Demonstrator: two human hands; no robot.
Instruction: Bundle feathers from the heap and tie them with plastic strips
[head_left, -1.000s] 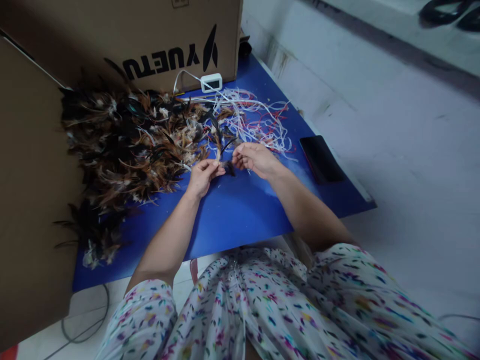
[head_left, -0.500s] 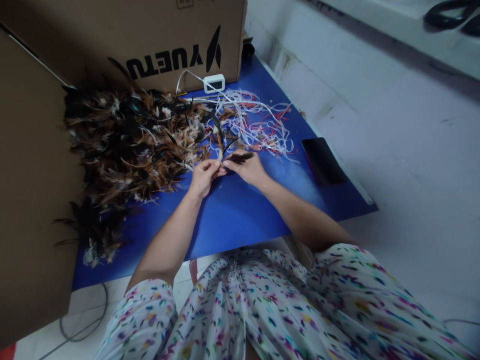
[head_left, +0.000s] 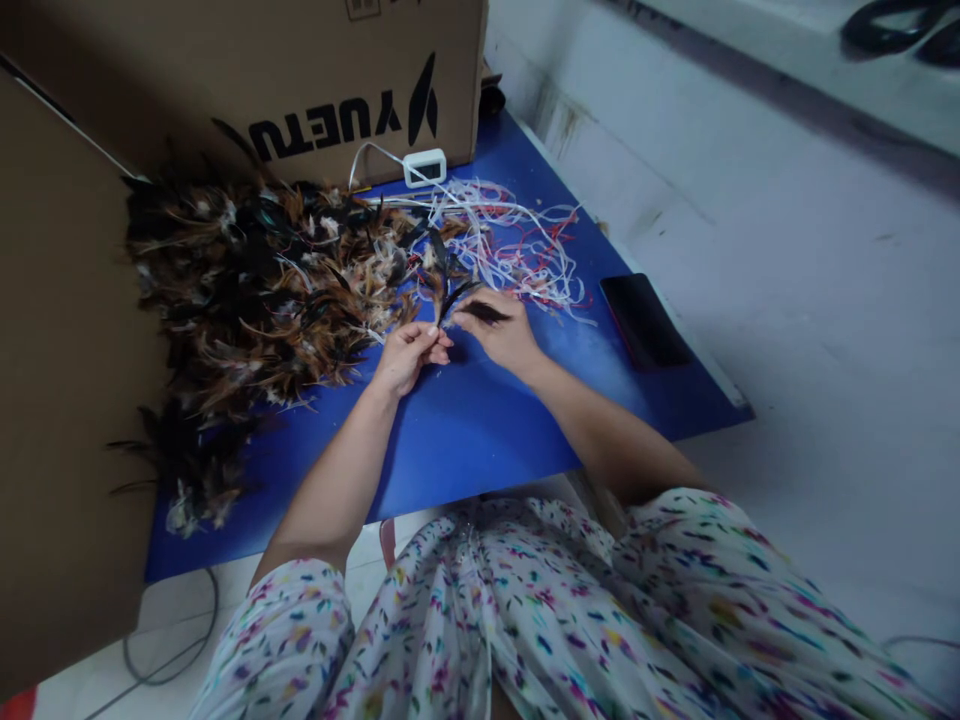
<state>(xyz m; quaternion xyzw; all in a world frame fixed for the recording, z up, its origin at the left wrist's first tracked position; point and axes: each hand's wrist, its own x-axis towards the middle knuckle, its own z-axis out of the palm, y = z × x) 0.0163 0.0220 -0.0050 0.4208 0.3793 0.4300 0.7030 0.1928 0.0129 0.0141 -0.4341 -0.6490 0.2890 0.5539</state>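
My left hand [head_left: 411, 354] is closed, pinching the lower end of a small upright bunch of brown and black feathers [head_left: 438, 275]. Just to its right, my right hand [head_left: 501, 325] is closed too, with a dark feather [head_left: 486, 312] lying across its fingers. The right fingertips are beside the bunch; whether they touch it I cannot tell. Left of both hands spreads a big pile of brown and black feathers [head_left: 262, 270]. Beyond the hands lies a tangle of white and red strips [head_left: 517, 240].
Both hands are over a blue table [head_left: 465, 430]. A large cardboard box [head_left: 300, 60] stands behind the pile, another cardboard panel at left. A small white device [head_left: 424, 168] with a cable sits by the box. A black phone [head_left: 645, 320] lies near the right edge beside the wall.
My right hand has drawn slightly up and away from my left, opening a gap between their fingertips. The left hand keeps its pinch on the feather bunch.
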